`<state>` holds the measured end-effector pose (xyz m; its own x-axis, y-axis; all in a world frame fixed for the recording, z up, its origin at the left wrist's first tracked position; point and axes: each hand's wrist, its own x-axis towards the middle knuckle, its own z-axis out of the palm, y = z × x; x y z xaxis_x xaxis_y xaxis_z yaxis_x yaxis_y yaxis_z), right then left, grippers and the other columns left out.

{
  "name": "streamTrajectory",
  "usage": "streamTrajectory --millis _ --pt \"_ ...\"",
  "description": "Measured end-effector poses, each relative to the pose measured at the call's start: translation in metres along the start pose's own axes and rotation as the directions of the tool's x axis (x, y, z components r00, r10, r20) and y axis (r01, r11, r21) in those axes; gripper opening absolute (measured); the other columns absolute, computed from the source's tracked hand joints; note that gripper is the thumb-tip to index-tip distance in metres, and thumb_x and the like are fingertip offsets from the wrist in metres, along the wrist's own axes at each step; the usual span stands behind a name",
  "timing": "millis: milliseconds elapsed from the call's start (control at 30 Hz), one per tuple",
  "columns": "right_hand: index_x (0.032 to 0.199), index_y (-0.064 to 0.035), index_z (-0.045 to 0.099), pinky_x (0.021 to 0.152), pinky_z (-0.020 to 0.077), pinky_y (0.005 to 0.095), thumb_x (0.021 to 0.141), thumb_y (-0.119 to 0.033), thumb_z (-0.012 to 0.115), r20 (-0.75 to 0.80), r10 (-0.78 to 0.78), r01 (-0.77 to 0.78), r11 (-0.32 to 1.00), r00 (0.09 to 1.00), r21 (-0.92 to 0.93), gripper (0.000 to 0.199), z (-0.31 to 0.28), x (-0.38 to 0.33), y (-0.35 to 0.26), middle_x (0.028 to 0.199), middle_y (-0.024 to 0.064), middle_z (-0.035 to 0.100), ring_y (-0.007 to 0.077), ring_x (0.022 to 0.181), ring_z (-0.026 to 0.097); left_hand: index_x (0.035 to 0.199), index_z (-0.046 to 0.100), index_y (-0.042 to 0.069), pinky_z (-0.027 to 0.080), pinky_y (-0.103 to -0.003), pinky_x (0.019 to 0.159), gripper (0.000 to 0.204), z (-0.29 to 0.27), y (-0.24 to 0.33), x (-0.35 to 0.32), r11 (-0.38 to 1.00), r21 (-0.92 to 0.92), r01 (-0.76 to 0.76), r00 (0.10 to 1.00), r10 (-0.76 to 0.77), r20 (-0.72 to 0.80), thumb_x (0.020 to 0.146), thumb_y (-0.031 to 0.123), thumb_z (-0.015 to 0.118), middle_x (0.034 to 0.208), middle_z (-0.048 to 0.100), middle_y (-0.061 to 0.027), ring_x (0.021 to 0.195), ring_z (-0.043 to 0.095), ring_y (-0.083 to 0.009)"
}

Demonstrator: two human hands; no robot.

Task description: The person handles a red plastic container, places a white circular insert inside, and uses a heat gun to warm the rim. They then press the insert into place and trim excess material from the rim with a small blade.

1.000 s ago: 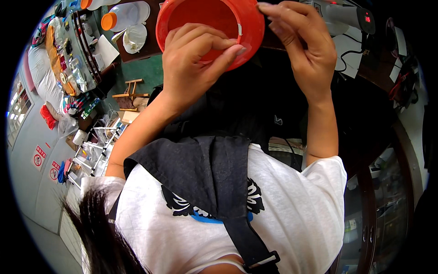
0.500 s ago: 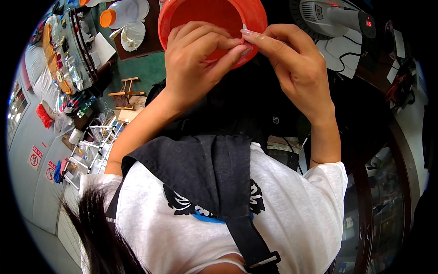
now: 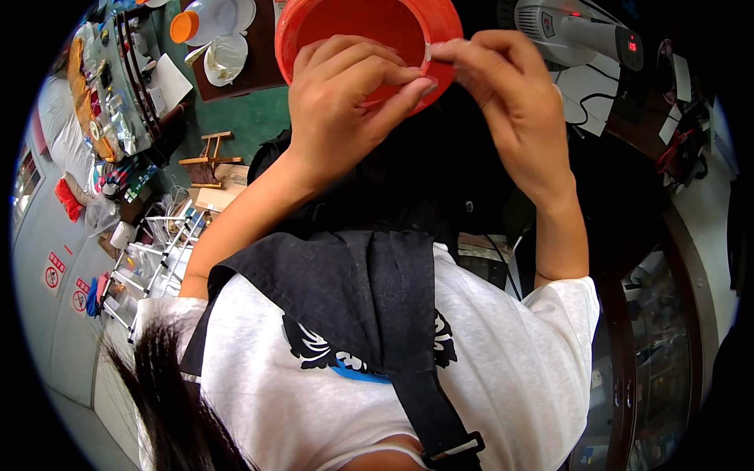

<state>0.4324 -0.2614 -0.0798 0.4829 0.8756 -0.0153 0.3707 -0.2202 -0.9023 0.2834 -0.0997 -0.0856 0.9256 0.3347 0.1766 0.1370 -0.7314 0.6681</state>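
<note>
My left hand is raised in front of me, with thumb and forefinger pinched on a small thin piece. Its upper end looks white; the lower part seems reddish, and the fingertips cover the rest. To the right of it is my right hand, with the forefinger's tip at or very near the white end. Motion blurs that hand's thumb and other fingers, so its grip is unclear. Both hands are above the near rim of an orange-red round tub, whose inside is partly hidden behind my left hand.
A white and grey appliance with a lit red display stands at the upper right, near white papers. At the upper left are a clear jar with an orange lid and a white bag. A wooden stool and white rack stand left.
My right hand has shifted slightly up and right, its fingertips moving off the left hand's fingertips. More of the piece's white end shows. My left hand stays nearly in place.
</note>
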Motion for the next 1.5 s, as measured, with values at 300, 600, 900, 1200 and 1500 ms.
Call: streamTrajectory --millis 300,600,900,1200,1500 --pt "0.15 -0.0202 0.05 0.105 0.0373 0.0741 0.088 -0.069 0.063 0.175 0.178 -0.19 0.98 0.968 0.057 0.08 -0.042 0.016 -0.014 0.145 0.0166 0.055 0.0371 0.132 0.055 0.08 0.074 0.015 0.044 -0.034 0.077 0.015 0.003 -0.005 0.003 1.0 0.004 -0.021 0.999 0.021 -0.045 0.076 0.023 0.086 0.085 0.072 0.0023 0.087 0.068 -0.0184" --pt "0.101 -0.0015 0.07 0.073 0.0527 0.0365 0.097 -0.02 0.069 -0.162 0.302 -0.33 0.924 0.94 -0.195 0.019 -0.005 -0.006 0.025 0.093 0.0136 0.069 0.0296 0.084 0.069 0.092 0.075 0.002 0.053 -0.033 0.084 0.014 -0.009 0.005 0.007 0.993 -0.109 0.043 0.998 -0.038 0.045 0.081 0.004 0.082 0.096 0.075 -0.0089 0.094 0.07 -0.024" --pt "0.09 -0.0008 0.067 0.061 0.0496 0.0319 0.09 -0.026 0.078 -0.338 0.33 -0.384 0.918 0.881 -0.104 0.028 0.024 -0.027 0.067 0.074 0.0087 0.068 0.0224 0.063 0.066 0.092 0.071 0.001 0.054 -0.032 0.077 0.019 -0.026 0.016 0.008 0.958 -0.227 -0.174 0.981 0.189 0.049 0.077 -0.002 0.082 0.093 0.073 -0.01 0.088 0.071 -0.0216" --pt "0.112 -0.0012 0.067 0.066 0.0507 0.03 0.095 -0.026 0.074 -0.163 0.572 -0.589 0.804 0.804 -0.086 0.031 0.012 -0.029 0.047 0.097 0.0095 0.068 0.0144 0.074 0.064 0.11 0.074 0.012 0.054 -0.036 0.074 0.027 -0.006 0.029 -0.032 0.897 -0.441 -0.038 0.834 0.272 0.48 0.084 0.005 0.073 0.102 0.071 -0.0065 0.084 0.068 -0.0259" --pt "0.142 -0.0017 0.054 0.08 0.0517 0.0298 0.109 -0.019 0.049 -0.151 0.377 -0.388 0.92 0.914 -0.051 0.037 0.019 -0.03 0.027 0.115 0.0109 0.057 0.0154 0.085 0.061 0.095 0.071 0.008 0.045 -0.031 0.044 0.025 -0.026 0.015 -0.051 0.891 -0.4 -0.215 0.88 0.354 0.316 0.083 0.026 0.083 0.063 0.058 -0.0008 0.05 0.06 -0.0184"
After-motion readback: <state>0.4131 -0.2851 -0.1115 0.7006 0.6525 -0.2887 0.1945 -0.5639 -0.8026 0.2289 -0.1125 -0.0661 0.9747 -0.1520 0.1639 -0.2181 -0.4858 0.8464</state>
